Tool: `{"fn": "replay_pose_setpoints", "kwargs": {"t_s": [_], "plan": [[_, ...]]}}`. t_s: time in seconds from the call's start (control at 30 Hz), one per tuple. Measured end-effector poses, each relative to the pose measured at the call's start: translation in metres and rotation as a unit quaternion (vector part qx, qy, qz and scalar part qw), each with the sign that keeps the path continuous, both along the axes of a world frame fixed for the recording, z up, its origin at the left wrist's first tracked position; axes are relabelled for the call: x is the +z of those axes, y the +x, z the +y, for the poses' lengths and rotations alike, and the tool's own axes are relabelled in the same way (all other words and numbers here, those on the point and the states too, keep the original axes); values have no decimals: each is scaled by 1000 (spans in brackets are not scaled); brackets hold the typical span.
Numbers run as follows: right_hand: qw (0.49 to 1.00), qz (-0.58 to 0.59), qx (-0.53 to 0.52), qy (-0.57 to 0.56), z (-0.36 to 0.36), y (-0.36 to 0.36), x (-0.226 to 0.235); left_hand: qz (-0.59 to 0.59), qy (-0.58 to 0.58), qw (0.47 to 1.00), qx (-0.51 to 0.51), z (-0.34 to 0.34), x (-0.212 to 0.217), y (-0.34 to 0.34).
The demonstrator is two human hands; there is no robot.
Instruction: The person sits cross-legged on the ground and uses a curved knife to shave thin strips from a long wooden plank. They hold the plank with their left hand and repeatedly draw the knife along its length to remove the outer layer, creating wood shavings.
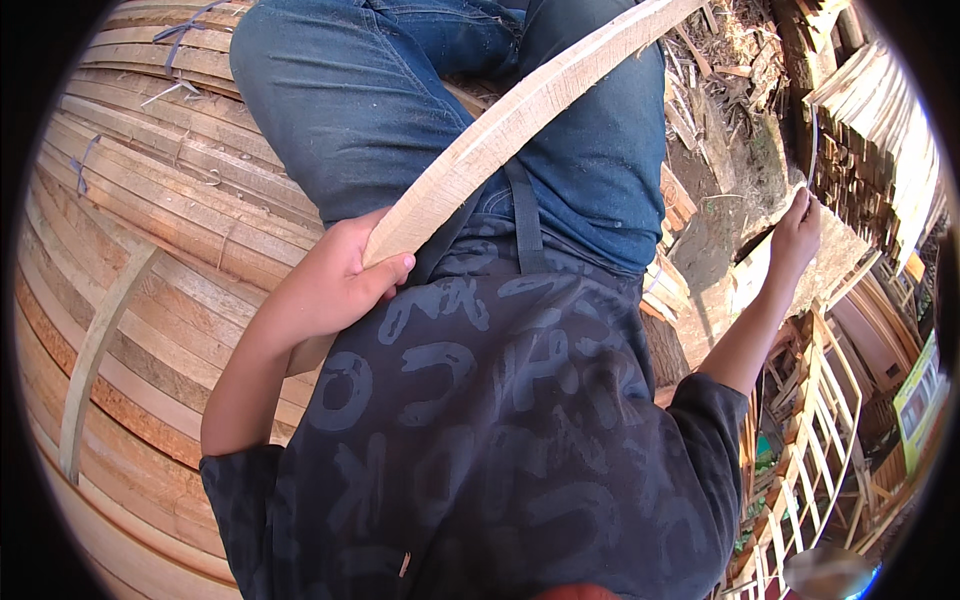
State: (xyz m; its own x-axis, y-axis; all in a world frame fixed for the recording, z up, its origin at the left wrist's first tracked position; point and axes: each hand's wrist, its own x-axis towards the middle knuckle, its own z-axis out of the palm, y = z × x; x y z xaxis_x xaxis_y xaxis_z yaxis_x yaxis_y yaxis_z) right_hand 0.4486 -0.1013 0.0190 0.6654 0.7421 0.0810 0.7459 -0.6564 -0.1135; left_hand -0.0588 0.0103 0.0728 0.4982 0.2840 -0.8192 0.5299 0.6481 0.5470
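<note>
A long pale wooden board (510, 128) lies slantwise across my lap, its far end up at the top right and its near part reaching to my left side. Around its near part my left hand (345, 268) is closed, thumb over the top. Out to the right, away from the board, my right hand (796, 235) is closed on the lower end of a thin whitish strip (814, 140). The strip stands nearly upright and shows only as a narrow line, so I cannot tell its kind.
Stacked planks (170, 330) fill the left, with blue ties (180, 42) around some. Wood scraps (715, 95) litter the ground ahead on the right. A stack of thin slats (880, 130) rises at the far right, above a slatted wooden frame (815, 430).
</note>
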Motion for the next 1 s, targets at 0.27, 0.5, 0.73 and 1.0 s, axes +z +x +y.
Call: {"fn": "replay_pose_setpoints", "kwargs": {"t_s": [0.27, 0.5, 0.73, 1.0], "plan": [[918, 316, 239, 28, 38, -221, 21, -1, 12, 1000, -19, 6, -4, 17], [908, 220, 356, 0, 42, -237, 18, -5, 16, 1000, 9, -2, -3, 18], [921, 98, 378, 0, 50, -202, 9, -10, 24, 999, 28, -7, -2, 21], [975, 58, 209, -40, 59, -162, -9, -11, 20, 999, 24, -9, -3, 17]]}}
